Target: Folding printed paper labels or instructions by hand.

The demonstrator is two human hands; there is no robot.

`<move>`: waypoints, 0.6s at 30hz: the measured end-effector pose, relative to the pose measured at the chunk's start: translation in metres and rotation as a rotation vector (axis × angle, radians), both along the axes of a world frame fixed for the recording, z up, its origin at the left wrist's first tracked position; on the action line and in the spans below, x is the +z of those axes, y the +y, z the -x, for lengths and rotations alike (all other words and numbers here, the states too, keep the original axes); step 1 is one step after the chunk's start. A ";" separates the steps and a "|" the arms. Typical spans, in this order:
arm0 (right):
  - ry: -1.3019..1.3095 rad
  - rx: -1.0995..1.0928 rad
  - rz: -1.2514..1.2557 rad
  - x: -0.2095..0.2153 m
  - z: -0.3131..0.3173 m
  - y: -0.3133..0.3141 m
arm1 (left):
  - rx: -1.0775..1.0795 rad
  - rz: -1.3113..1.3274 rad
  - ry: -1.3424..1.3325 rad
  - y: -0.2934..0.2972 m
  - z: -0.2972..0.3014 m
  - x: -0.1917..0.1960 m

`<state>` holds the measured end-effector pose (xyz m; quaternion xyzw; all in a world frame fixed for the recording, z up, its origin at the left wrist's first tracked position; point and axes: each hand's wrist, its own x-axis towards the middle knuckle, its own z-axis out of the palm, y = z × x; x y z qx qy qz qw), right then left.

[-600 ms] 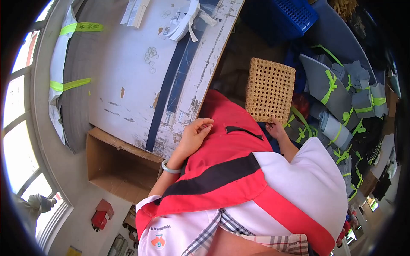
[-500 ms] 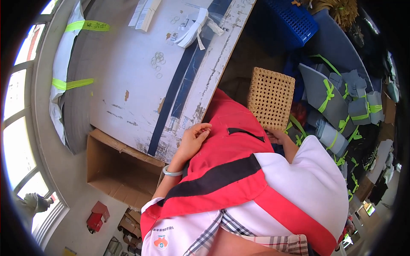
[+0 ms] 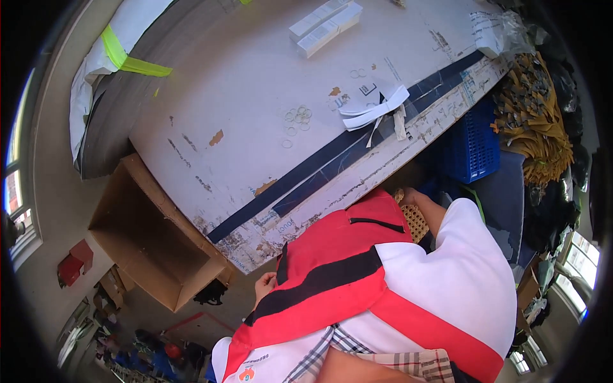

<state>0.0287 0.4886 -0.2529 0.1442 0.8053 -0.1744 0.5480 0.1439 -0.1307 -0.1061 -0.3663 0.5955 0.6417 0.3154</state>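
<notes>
At my right side, a tan woven cane panel (image 3: 416, 223) with a grid of holes shows partly between my red apron (image 3: 377, 214) and my right arm. My right hand (image 3: 408, 196) is closed at its upper edge, with the fingertips partly hidden. My left hand (image 3: 265, 285) hangs low at my left side beside the apron, partly covered by it. Its fingers look bent, but whether they hold anything is hidden. In front of me is a worn white-topped table (image 3: 236, 166) with dark tape strips along its near edge.
On the table lie white paper strips (image 3: 377, 110), several clear rings (image 3: 297, 118) and two long white boxes (image 3: 325, 29). An open cardboard box (image 3: 153, 242) stands at the table's left end. A blue basket (image 3: 472, 143) and a brown strip bundle (image 3: 533, 121) are at the right.
My view has turned, so the table fills more of the middle. My left hand has dropped from the table edge to my side. The cane panel is now mostly hidden beside my right arm.
</notes>
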 end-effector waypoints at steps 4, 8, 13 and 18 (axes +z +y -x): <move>-0.171 0.129 0.233 -0.026 0.031 0.005 | -0.181 0.259 -0.396 0.026 -0.058 -0.023; -0.159 0.246 0.244 -0.041 0.099 -0.005 | -0.085 0.277 -0.443 0.070 -0.070 -0.032; -0.125 0.323 0.225 -0.065 0.120 0.004 | -0.039 0.271 -0.478 0.115 -0.100 -0.051; 0.005 0.378 0.233 -0.081 0.134 0.005 | -0.006 0.308 -0.424 0.155 -0.132 -0.086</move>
